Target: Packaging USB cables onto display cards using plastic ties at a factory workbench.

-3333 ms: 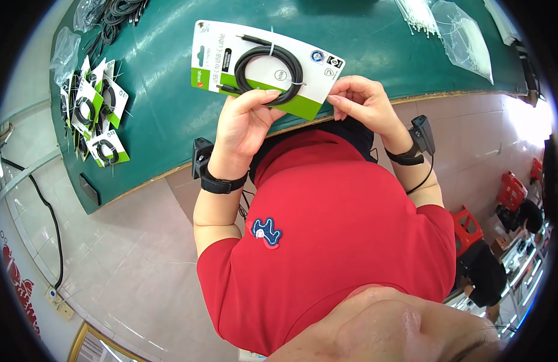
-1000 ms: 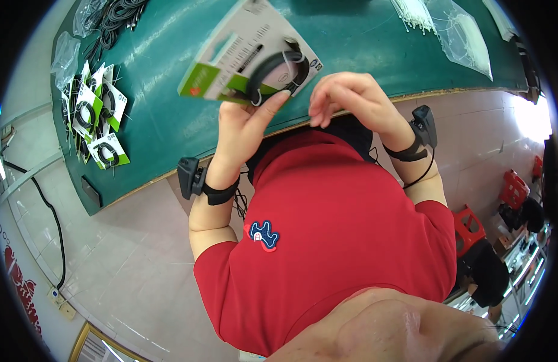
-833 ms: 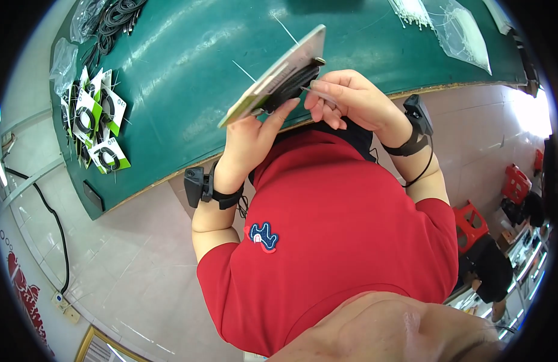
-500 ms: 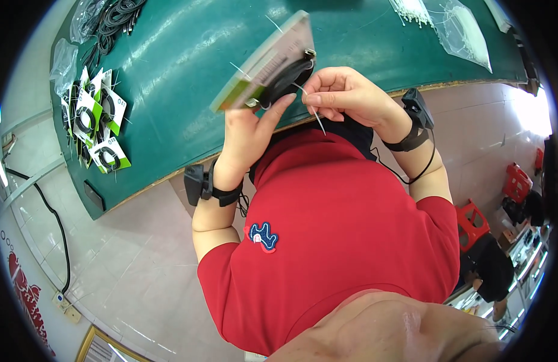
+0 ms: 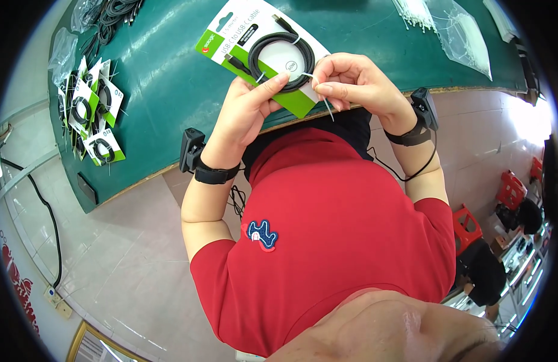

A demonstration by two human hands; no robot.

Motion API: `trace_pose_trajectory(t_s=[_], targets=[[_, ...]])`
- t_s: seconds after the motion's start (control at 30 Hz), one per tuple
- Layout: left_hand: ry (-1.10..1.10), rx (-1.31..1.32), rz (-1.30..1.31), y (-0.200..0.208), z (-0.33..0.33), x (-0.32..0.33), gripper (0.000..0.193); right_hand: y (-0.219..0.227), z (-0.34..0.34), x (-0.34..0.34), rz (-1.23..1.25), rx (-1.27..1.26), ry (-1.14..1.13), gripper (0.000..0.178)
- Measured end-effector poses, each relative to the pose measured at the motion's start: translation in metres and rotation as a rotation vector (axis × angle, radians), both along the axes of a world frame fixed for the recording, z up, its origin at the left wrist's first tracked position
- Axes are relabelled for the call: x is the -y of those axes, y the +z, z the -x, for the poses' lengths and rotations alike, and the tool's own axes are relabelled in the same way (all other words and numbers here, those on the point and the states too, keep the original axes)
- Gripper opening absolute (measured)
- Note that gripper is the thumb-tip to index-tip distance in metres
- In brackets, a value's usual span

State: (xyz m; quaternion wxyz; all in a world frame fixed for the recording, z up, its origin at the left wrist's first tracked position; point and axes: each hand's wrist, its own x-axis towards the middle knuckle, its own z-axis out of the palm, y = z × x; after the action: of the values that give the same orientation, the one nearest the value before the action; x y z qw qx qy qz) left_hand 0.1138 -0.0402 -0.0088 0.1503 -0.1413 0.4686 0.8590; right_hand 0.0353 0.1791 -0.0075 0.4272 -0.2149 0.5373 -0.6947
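Observation:
My left hand (image 5: 249, 108) grips the lower left edge of a white and green backing card (image 5: 221, 42), thumb on its front and fingers behind. A coiled black USB cable (image 5: 255, 53) lies on the card's face, bound to it by white zip ties. Both metal plugs of the cable point up along the card. At the coil's lower right, my right hand (image 5: 357, 84) pinches a white zip tie (image 5: 329, 110) between thumb and forefinger; its tail hangs down past the fingers.
Carded cables (image 5: 89, 111) lie piled at the left of the green table (image 5: 164, 78). Behind them are loose black cables (image 5: 113, 24) and a clear plastic bag (image 5: 63, 54). White zip ties (image 5: 415, 13) and a bag of them (image 5: 466, 42) lie at the far right. A dark flat object (image 5: 86, 187) sits at the left corner.
The card has turned from a steep tilt so that its front with the coil now faces up. My right hand keeps its pinch on the zip tie.

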Motion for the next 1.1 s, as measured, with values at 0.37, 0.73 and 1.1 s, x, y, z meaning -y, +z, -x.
trace_pose_trajectory(t_s=[0.37, 0.73, 1.1], targets=[[0.004, 0.077, -0.210, -0.014, 0.002, -0.003, 0.037, -0.004, 0.001, -0.005, -0.061, -0.030, -0.028, 0.010], [0.013, 0.099, -0.217, -0.020, 0.001, 0.001, 0.038, -0.001, 0.000, -0.001, -0.119, -0.219, -0.134, 0.008], [0.017, 0.103, -0.327, -0.021, -0.003, 0.002, 0.037, 0.000, 0.000, 0.002, -0.239, -0.627, -0.201, 0.008]])
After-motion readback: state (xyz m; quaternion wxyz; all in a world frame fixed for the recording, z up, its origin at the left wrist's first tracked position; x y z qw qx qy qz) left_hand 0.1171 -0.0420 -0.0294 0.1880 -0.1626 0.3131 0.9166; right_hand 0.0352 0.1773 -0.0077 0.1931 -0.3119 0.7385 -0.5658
